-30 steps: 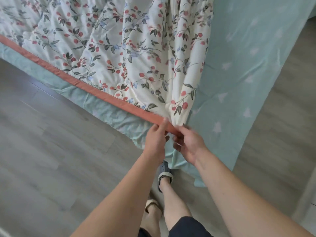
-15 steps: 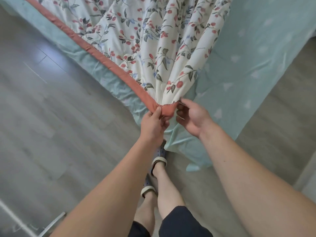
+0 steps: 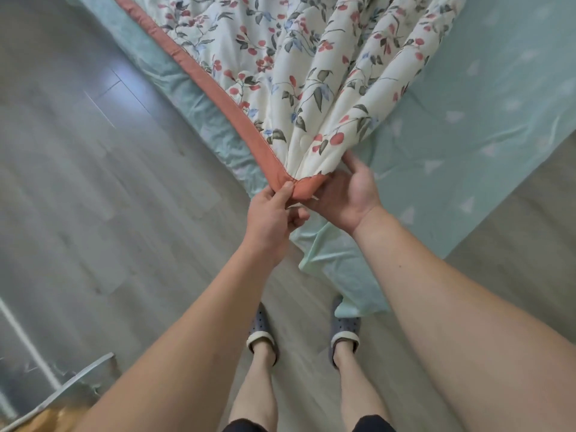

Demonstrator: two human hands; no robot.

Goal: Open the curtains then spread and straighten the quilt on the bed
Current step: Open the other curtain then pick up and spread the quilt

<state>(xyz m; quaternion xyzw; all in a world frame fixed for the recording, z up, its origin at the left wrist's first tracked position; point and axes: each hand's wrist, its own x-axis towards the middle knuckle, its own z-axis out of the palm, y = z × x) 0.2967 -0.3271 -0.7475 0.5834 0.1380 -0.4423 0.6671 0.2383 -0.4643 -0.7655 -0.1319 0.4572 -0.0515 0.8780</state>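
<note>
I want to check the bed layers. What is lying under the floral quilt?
Under the floral quilt a mint green sheet shows on both sides and hangs to the floor. The mattress is covered, so it cannot be seen.

1. Both arms are bare to the edge of the view, with no sleeves, watch or rings showing on the left hand (image 3: 270, 218) or the right hand (image 3: 346, 198).
2. Dark shorts (image 3: 372, 424) show at the bottom edge.
3. Grey perforated clog slippers (image 3: 345, 328) with pale heel straps cover both feet; the lower legs are bare.
</note>
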